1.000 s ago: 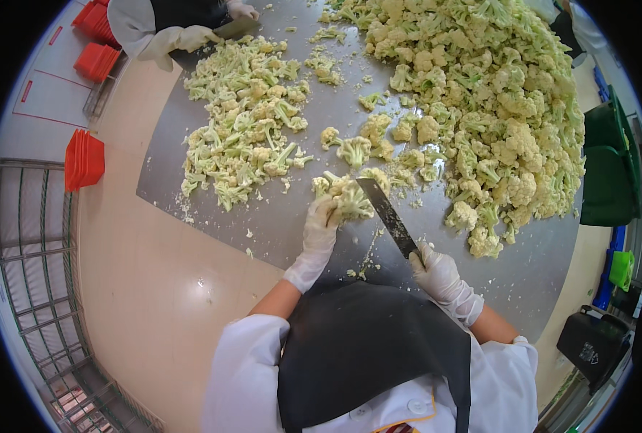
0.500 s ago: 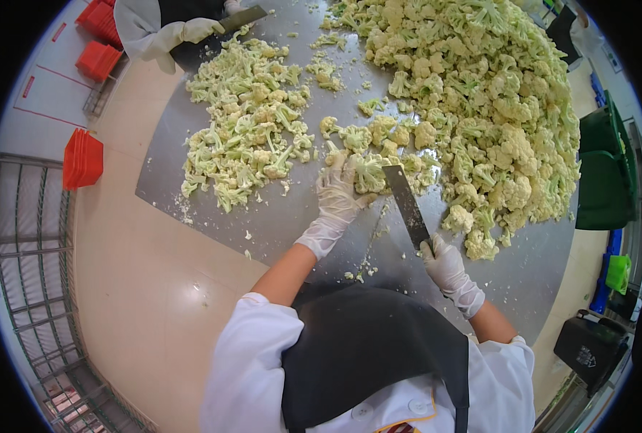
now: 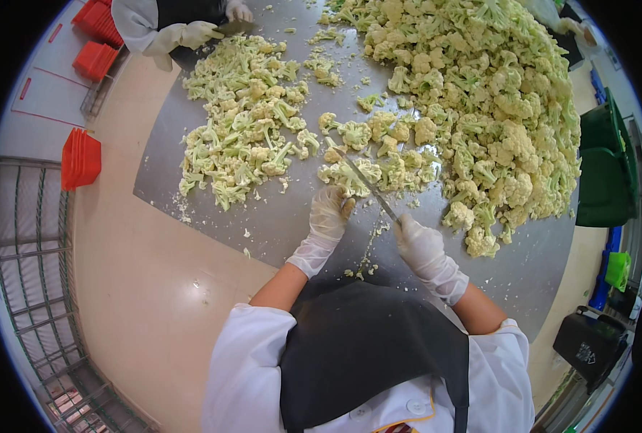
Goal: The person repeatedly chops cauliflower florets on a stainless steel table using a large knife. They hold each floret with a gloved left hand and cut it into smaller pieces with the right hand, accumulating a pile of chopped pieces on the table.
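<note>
My right hand, in a whitish glove, is closed around the handle of a knife. Its long blade slants up and left, lying edge-down across cauliflower pieces on the metal table. My gloved left hand is just below these pieces, its fingers curled and drawn together, the thumb beside them. The fingertips are close to the cauliflower's lower edge; whether anything is pinched in them is hidden. Several more cauliflower florets lie just beyond the blade.
A large heap of cauliflower covers the table's right side; cut florets spread at left. A co-worker's gloved hand works at the far left with a blade. Red baskets, a green bin and a black bin stand around the table.
My left hand has drawn back toward me, off the cauliflower, and its fingers have curled. The knife has swung left, its blade now over those pieces. The co-worker's blade has lowered.
</note>
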Motion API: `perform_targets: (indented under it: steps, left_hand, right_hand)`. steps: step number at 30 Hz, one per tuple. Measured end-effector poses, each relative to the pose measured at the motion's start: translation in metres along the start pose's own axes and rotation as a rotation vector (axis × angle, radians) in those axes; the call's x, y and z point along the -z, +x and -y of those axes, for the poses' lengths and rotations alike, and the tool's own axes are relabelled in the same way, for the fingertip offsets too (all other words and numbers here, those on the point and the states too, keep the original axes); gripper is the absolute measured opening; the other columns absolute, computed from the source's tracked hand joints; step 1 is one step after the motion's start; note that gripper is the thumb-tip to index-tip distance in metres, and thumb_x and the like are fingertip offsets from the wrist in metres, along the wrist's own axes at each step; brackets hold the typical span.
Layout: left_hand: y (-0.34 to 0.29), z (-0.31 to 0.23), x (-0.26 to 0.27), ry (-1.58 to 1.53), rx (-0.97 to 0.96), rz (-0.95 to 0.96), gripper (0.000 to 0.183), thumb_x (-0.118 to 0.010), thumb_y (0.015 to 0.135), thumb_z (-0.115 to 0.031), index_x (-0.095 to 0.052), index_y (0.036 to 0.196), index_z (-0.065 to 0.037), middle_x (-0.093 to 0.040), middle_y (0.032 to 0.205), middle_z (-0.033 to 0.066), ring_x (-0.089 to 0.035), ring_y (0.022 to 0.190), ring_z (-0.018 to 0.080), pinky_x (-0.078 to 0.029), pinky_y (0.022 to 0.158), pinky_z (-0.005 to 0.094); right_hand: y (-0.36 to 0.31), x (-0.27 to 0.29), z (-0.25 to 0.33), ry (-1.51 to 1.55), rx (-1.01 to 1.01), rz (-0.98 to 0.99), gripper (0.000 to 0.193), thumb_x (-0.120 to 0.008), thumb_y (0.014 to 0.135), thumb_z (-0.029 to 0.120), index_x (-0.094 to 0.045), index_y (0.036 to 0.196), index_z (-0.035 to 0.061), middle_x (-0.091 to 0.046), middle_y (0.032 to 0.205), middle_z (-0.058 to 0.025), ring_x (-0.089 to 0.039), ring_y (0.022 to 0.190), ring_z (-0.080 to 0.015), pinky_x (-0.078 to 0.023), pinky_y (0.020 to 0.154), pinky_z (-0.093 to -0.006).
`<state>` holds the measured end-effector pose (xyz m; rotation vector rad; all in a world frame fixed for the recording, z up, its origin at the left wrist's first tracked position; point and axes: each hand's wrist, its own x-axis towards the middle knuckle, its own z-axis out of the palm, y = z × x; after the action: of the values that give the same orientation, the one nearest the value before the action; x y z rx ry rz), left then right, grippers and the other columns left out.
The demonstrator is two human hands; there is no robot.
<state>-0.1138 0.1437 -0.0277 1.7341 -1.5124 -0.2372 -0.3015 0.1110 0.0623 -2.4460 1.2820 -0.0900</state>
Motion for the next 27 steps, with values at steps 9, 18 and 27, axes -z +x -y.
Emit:
perform_targets:
  steps: [9, 18, 27]
  left_hand:
    - [0.006, -0.006, 0.000, 0.084, 0.009, -0.002, 0.021, -0.062, 0.067, -0.012, -0.051, 0.085, -0.006, -0.052, 0.081, 0.0115, -0.050, 0.076, 0.0301, -0.040, 0.069, 0.0383]
    - [0.059, 0.010, 0.038, 0.317, -0.287, 0.212, 0.054, -0.069, 0.062, -0.009, -0.046, 0.111, -0.010, -0.042, 0.115, 0.0142, -0.046, 0.101, 0.0281, -0.040, 0.084, 0.0338]
    - [0.062, -0.004, 0.013, 0.135, 0.217, 0.558, 0.050, -0.073, 0.059, -0.013, -0.050, 0.103, -0.006, -0.045, 0.100, 0.0103, -0.051, 0.088, 0.0254, -0.042, 0.078, 0.0317]
  right_hand:
    - [0.033, -0.023, -0.004, -0.146, -0.060, 0.269, 0.016, -0.043, 0.078, 0.014, -0.047, 0.081, -0.0009, -0.059, 0.063, -0.0176, -0.059, 0.058, -0.0322, -0.046, 0.053, -0.0408]
    - [-0.017, 0.007, -0.035, 0.253, -0.209, 0.016, 0.022, -0.047, 0.082, 0.025, -0.048, 0.080, 0.0034, -0.054, 0.059, -0.0203, -0.054, 0.058, -0.0376, -0.042, 0.053, -0.0455]
    - [-0.031, -0.004, -0.037, 0.137, -0.119, -0.081, 0.020, -0.049, 0.081, 0.024, -0.047, 0.079, 0.0046, -0.052, 0.052, -0.0160, -0.053, 0.050, -0.0346, -0.041, 0.047, -0.0433]
